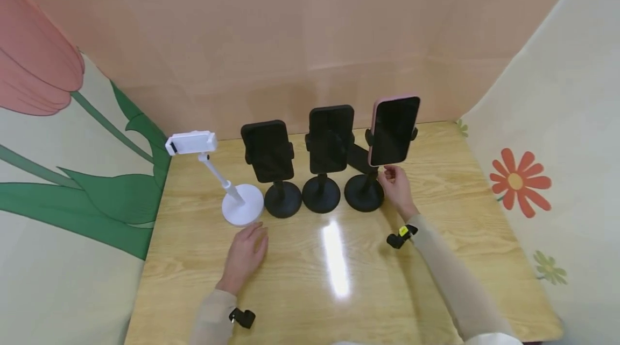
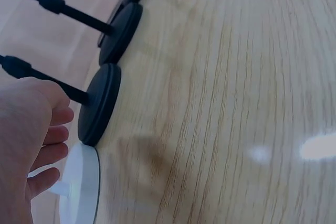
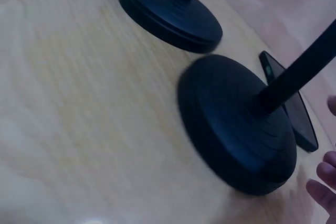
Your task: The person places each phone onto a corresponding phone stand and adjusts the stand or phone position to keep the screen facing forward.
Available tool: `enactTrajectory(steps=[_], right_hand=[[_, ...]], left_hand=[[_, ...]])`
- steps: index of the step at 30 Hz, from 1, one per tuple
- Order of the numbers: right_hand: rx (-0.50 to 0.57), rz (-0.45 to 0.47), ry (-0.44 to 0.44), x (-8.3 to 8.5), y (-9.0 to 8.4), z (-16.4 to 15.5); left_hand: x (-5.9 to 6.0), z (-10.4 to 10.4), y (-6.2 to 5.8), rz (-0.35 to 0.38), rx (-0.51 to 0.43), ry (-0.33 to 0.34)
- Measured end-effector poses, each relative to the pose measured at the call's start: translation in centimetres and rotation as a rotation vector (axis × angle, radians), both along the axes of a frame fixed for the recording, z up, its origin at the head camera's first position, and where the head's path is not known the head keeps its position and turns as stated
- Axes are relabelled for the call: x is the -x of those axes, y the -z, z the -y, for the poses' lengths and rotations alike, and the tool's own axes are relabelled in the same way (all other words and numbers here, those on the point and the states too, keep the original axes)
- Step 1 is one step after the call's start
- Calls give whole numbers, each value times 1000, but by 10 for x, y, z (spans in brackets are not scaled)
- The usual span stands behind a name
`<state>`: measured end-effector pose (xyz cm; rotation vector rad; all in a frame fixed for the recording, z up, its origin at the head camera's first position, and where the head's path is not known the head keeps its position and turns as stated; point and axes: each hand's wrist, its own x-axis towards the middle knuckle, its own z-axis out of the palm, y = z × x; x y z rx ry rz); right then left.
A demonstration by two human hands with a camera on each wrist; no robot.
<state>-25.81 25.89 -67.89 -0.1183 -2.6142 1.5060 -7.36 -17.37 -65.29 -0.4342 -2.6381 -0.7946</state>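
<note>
A white phone stand (image 1: 244, 206) with an empty-looking white clamp stands at the left of a row. Beside it are three black stands, holding a dark phone (image 1: 268, 151), a second dark phone (image 1: 331, 139) and a phone in a pink case (image 1: 394, 131). Another phone (image 3: 302, 119) lies flat behind the rightmost black base (image 3: 231, 124). My right hand (image 1: 397, 189) is just right of that base, under the pink-cased phone, its fingers loosely bent around nothing. My left hand (image 1: 246, 254) rests in front of the white base, fingers relaxed and holding nothing.
All the stands are on a wooden table (image 1: 300, 259), their round bases side by side. A pinkish backdrop (image 1: 271, 38) rises behind the row. Cloth with printed flowers hangs at both sides. Bright light reflects off the table's middle.
</note>
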Motion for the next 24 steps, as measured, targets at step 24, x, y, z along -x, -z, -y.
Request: enactTrajectory(steps=[24], right_hand=[[-154, 102, -323, 56, 3, 14]], left_hand=[[-9, -23, 3, 37, -13, 10]])
